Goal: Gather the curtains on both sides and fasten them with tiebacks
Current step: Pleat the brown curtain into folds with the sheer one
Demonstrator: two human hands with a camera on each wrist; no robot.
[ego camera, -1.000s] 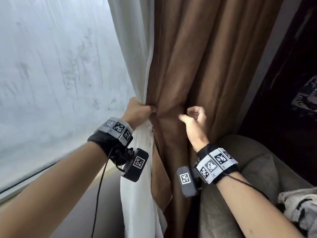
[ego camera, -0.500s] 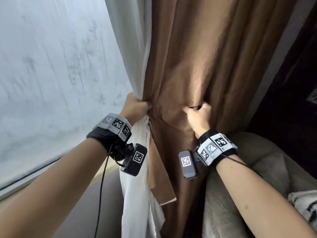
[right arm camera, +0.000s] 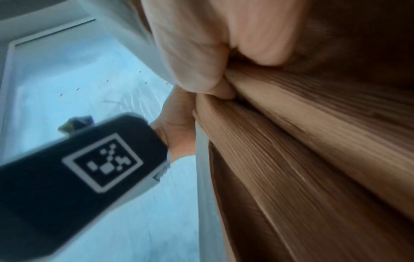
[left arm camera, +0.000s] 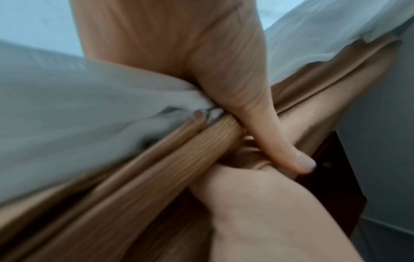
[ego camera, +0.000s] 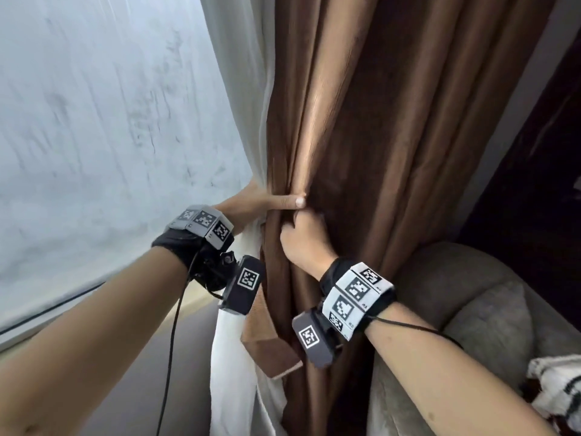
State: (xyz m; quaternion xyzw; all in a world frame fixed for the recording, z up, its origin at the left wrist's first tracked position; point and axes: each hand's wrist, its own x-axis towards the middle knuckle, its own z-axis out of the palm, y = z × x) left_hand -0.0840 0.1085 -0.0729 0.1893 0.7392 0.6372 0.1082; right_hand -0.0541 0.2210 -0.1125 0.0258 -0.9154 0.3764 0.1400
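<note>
Both hands hold the brown curtain (ego camera: pixel 361 136), which hangs down the centre of the frame beside the white sheer curtain (ego camera: pixel 239 89). Left hand (ego camera: pixel 261 204) wraps the gathered bundle, thumb stretched across the front folds. Right hand (ego camera: pixel 303 240), just below it, is closed around a handful of brown folds. To do this well, I think the right hand should pass each new fold under the left thumb, so nothing slips out. A brown strip (ego camera: pixel 267 344), maybe the tieback, hangs lower centre. Compared with a second ago, the right hand was apart from the left and empty; now they touch.
</note>
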